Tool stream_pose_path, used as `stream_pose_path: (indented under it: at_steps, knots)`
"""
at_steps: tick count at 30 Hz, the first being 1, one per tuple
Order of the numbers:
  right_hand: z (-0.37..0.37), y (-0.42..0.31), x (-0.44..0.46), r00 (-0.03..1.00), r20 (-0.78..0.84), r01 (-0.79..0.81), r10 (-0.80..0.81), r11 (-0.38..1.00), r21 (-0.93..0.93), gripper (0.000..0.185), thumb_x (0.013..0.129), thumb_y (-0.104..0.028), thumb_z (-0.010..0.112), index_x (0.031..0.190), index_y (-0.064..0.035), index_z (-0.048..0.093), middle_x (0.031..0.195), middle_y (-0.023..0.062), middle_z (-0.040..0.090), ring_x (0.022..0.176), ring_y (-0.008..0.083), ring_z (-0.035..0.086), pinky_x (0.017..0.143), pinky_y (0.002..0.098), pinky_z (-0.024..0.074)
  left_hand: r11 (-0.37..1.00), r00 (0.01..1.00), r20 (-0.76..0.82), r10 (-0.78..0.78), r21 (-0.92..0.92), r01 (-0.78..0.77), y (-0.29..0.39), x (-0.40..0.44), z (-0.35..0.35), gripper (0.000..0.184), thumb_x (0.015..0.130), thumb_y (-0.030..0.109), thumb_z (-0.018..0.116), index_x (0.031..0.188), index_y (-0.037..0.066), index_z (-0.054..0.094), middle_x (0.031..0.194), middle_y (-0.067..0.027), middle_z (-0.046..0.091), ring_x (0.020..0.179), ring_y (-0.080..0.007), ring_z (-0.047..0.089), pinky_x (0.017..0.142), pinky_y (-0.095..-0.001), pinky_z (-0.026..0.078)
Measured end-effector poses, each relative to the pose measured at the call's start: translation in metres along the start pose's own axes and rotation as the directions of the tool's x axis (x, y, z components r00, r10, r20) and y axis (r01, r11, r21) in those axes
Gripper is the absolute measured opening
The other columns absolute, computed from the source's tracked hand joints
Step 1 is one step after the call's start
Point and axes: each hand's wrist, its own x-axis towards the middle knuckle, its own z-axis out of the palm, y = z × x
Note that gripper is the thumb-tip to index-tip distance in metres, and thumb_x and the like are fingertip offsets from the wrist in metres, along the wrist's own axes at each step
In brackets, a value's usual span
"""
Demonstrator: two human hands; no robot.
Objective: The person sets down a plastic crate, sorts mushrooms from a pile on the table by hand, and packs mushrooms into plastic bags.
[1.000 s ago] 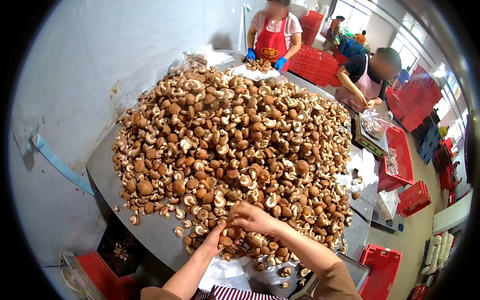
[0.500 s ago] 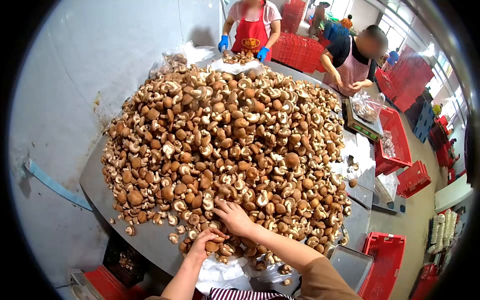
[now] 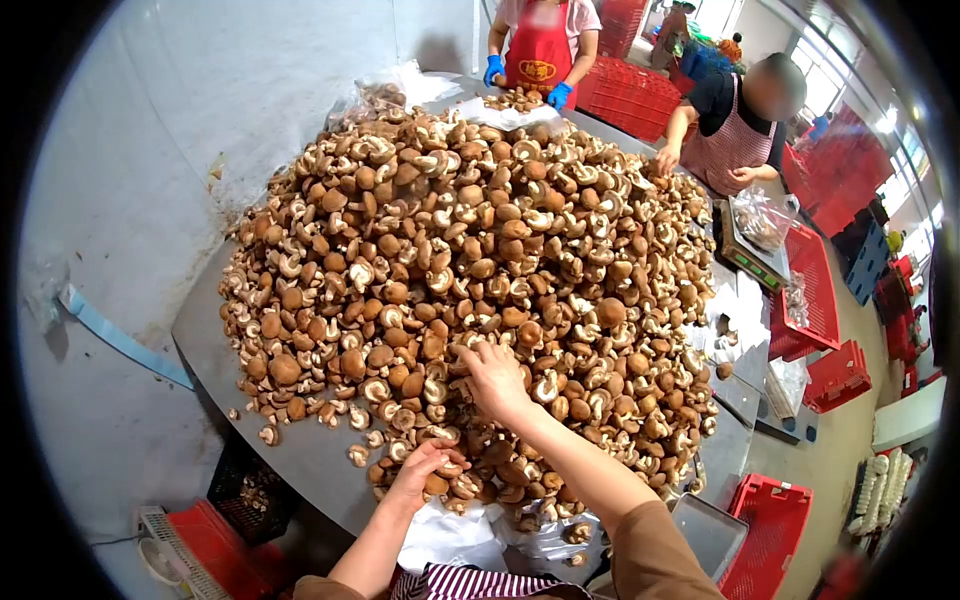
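A large heap of brown mushrooms (image 3: 480, 260) covers much of the grey metal table (image 3: 300, 470). My right hand (image 3: 495, 380) reaches onto the front of the heap, its fingertips among the mushrooms; whether it grips one is hidden. Lower and to the left, my left hand (image 3: 425, 475) is curled at the heap's near edge with a mushroom (image 3: 452, 460) against its fingers. White plastic bags (image 3: 450, 535) lie just below the hands at the table's front edge, with a few mushrooms on the clear one.
Across the table stands a person in a red apron (image 3: 538, 65) and blue gloves. At the right, another person in a checked apron (image 3: 730, 150) reaches to the heap beside a scale (image 3: 752, 255). Red crates (image 3: 768, 535) and a grey tray (image 3: 710, 530) are at the right.
My right hand has moved away from my left and farther up the heap. My left hand remains at the near edge. The person at the right now reaches to the mushrooms.
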Motion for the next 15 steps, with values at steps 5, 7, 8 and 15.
stream_pose_path:
  at_steps: [5, 7, 8, 15]
  knots:
    - [0.021, 0.007, 0.011, 0.961, 0.161, -0.258, 0.223, 0.936, 0.24, 0.03, 0.086, -0.014, 0.064, 0.116, -0.0071, 0.064, 0.102, 0.0144, 0.065, 0.098, 0.0299, 0.062, 0.088, 0.0417, 0.047, 0.997, 0.994, 0.079, 0.07, -0.033, -0.068, 0.015, -0.004, 0.009, 0.041, 0.09, 0.012, 0.063, 0.128, 0.003, 0.053, 0.106, -0.0126, 0.066, 0.102, -0.0278, 0.067, 0.092, -0.0373, 0.053]
    - [0.016, 0.011, 0.002, 0.854, 0.294, -0.515, 0.43, 0.609, 0.604, 0.022, 0.096, -0.015, 0.055, 0.108, -0.0028, 0.068, 0.099, 0.0156, 0.071, 0.094, 0.028, 0.066, 0.085, 0.0385, 0.0505, 0.994, 0.994, 0.087, 0.065, -0.097, -0.057, 0.016, -0.003, 0.008, 0.048, 0.091, 0.016, 0.064, 0.134, 0.004, 0.048, 0.111, -0.0138, 0.064, 0.102, -0.0283, 0.067, 0.092, -0.0378, 0.053]
    - [0.016, 0.015, -0.006, 0.826, 0.39, -0.553, 0.408, 0.45, 0.701, 0.022, 0.097, -0.015, 0.054, 0.11, -0.0025, 0.067, 0.1, 0.0135, 0.071, 0.094, 0.025, 0.066, 0.085, 0.0362, 0.0504, 0.996, 0.993, 0.102, 0.052, -0.072, -0.045, 0.017, -0.002, 0.009, 0.053, 0.091, 0.018, 0.064, 0.138, 0.005, 0.044, 0.115, -0.0148, 0.063, 0.102, -0.0286, 0.067, 0.092, -0.038, 0.053]
    - [-0.011, 0.02, -0.035, 0.807, 0.426, -0.588, 0.408, 0.502, 0.634, 0.021, 0.096, -0.015, 0.055, 0.111, -0.0038, 0.066, 0.102, 0.013, 0.069, 0.094, 0.0245, 0.065, 0.086, 0.0358, 0.0495, 0.998, 0.994, 0.092, 0.065, -0.002, -0.066, 0.02, 0.015, 0.029, 0.057, 0.093, 0.02, 0.062, 0.143, 0.003, 0.04, 0.119, -0.0154, 0.064, 0.101, -0.0255, 0.067, 0.093, -0.0356, 0.049]
